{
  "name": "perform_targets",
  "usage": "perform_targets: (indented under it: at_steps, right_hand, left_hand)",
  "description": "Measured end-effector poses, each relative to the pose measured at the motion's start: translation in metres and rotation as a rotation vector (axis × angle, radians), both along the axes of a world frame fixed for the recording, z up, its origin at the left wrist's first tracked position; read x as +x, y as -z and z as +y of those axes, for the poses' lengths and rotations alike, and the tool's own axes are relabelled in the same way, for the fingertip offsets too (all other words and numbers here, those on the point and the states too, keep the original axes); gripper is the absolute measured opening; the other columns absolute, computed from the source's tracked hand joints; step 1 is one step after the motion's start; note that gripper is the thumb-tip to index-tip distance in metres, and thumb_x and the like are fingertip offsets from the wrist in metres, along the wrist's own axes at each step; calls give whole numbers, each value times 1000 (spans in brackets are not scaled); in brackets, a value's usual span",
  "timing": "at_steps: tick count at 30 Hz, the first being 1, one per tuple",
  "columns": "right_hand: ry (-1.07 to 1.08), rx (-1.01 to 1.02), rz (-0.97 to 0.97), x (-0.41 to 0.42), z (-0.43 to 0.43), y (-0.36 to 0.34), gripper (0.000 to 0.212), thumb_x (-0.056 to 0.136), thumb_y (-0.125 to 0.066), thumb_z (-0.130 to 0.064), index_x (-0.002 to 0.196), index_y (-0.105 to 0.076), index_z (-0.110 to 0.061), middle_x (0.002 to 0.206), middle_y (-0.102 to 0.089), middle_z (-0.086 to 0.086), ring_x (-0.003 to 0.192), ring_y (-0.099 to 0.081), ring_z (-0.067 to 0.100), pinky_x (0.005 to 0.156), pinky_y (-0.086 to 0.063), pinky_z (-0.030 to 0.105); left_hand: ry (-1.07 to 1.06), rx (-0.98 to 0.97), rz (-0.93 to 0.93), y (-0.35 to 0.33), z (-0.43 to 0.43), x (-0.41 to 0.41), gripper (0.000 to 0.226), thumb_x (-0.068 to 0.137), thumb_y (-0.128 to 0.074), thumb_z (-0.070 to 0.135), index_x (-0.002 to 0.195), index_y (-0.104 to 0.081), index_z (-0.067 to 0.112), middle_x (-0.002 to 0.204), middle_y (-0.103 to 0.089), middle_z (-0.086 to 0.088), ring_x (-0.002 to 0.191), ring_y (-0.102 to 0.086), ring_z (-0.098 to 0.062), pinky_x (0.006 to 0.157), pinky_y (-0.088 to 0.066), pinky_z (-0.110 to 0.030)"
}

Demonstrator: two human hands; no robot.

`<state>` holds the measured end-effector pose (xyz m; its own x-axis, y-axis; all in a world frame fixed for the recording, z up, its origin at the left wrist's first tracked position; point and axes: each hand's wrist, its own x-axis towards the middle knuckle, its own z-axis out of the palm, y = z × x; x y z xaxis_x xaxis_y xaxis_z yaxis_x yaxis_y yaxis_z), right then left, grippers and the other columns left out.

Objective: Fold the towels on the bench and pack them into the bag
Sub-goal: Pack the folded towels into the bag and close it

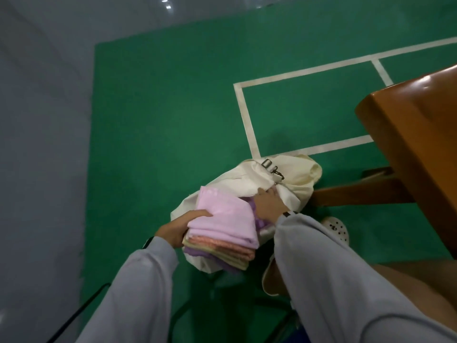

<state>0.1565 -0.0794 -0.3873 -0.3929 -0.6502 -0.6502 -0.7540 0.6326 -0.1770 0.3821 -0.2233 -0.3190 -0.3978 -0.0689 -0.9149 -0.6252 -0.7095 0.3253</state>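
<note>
Towels [222,224], folded and stacked, are sitting gripped in the left hand [181,229]; the right hand [268,205] is clutching the cream bag [294,180].

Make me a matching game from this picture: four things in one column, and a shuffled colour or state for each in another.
1. towel stack
2. bag
3. bench
4. floor

A. green, white lines
B. gripped by the left hand
C. glossy brown wood
D. cream cloth, held by the right hand

Pairs: 1-B, 2-D, 3-C, 4-A.
</note>
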Motion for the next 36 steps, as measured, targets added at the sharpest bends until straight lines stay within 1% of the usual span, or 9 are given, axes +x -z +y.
perform_targets:
  at_steps: [3, 6, 8, 13, 16, 23, 27, 32, 36]
  right_hand:
    - [-85, -38, 1, -8, 7, 8, 31, 96, -46, -28, 115, -69, -18, 129, -56, 10, 115, -54, 34, 111, -33, 49]
    - [-141, -27, 108, -12, 14, 16, 43, 99, -47, -30, 140, -54, -18, 143, -54, 15, 135, -45, 34, 120, -24, 44]
    - [-112, -71, 172, -15, 14, 14, 47, 102, -44, -31, 148, -42, -21, 143, -50, 17, 132, -44, 37, 113, -31, 43]
    - [-71, -258, 186, -24, -3, -4, 54, 103, -43, -10, 153, -30, -26, 131, -55, 19, 110, -63, 37, 87, -52, 43]
    - [-68, -243, 183, -27, -1, -14, 52, 106, -42, -16, 153, -26, -31, 130, -57, 18, 106, -67, 36, 86, -55, 44]
    - [-81, -114, 233, -22, 10, -17, 74, 96, -57, -22, 152, -10, -33, 139, -48, 15, 115, -62, 34, 87, -57, 44]
    - [-84, -67, 255, -20, 10, -18, 83, 94, -59, -17, 157, -6, -32, 140, -45, 15, 111, -64, 31, 82, -55, 39]
    - [-98, -66, 306, -19, 12, -25, 82, 98, -54, -16, 160, -1, -30, 137, -46, 14, 109, -64, 28, 77, -51, 35]
    - [-102, -68, 343, -13, 5, -36, 92, 92, -62, -6, 159, -3, -27, 131, -50, 18, 104, -65, 28, 73, -50, 32]
  left_hand:
    - [133, 21, -52, 6, -1, -16, 25, 83, -72, 28, 89, -73, 4, 88, -72, -20, 75, -70, -31, 73, -58, -32]
    - [136, 3, -56, 10, 3, -27, 23, 79, -74, 26, 84, -75, 4, 85, -73, -21, 70, -70, -32, 67, -59, -31]
    - [128, 1, -45, 16, 5, -28, 21, 77, -75, 24, 83, -75, 4, 83, -73, -20, 69, -70, -31, 65, -59, -30]
    - [79, 10, 19, 28, 8, -24, 38, 79, -79, 28, 107, -72, 3, 100, -74, -23, 85, -72, -34, 75, -60, -36]
    - [3, 1, 63, 27, 13, -28, 55, 78, -81, 31, 124, -65, 6, 108, -73, -23, 88, -73, -36, 71, -60, -37]
    - [-241, -181, 191, 54, 21, -48, 85, 75, -88, 30, 147, -42, 32, 140, -61, -9, 121, -65, -34, 93, -57, -50]
    - [-315, -288, 223, 65, 30, -52, 71, 82, -83, 25, 142, -47, 35, 132, -66, -5, 117, -67, -31, 95, -57, -52]
    - [-333, -467, 84, 75, 36, -42, 67, 77, -81, 30, 138, -54, 25, 120, -72, -2, 103, -71, -26, 81, -60, -39]
    - [-152, -348, -40, 69, 42, -48, 49, 74, -74, 39, 109, -66, 5, 92, -71, -10, 90, -68, -39, 71, -56, -30]
